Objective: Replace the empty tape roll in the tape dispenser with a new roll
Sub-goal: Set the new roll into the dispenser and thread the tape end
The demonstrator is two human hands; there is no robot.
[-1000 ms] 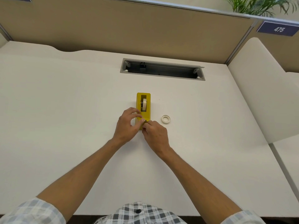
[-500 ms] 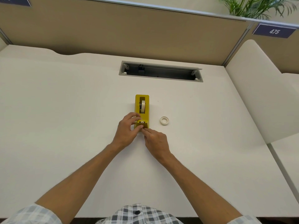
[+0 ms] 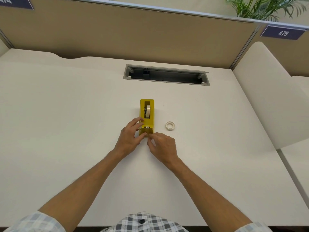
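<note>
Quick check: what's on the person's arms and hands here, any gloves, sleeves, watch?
Both hands bare: left hand, right hand. No gloves, rings or watch visible. Forearms uncovered; pale checked sleeves are pushed up near the elbows. A darker checked shirt front with a dark button shows at the bottom edge.

The near left corner of the yellow tape dispenser [image 3: 147, 113] lay hidden behind the left hand [image 3: 129, 138], and the right hand [image 3: 163, 146] covered the desk just below its near end. Whether the right hand's pinched fingertips [image 3: 149, 135] held a tape end was too small to tell. In the upper left of the frame the blue sign [image 3: 15, 2] was cut off by the edge, its number only partly readable. The palm plant [image 3: 267, 7] at the upper right ran out of the top edge. Both plaid sleeves [image 3: 31, 221] were cropped along the bottom. The cable tray [image 3: 166, 76] interior was too dark to make out.
</note>
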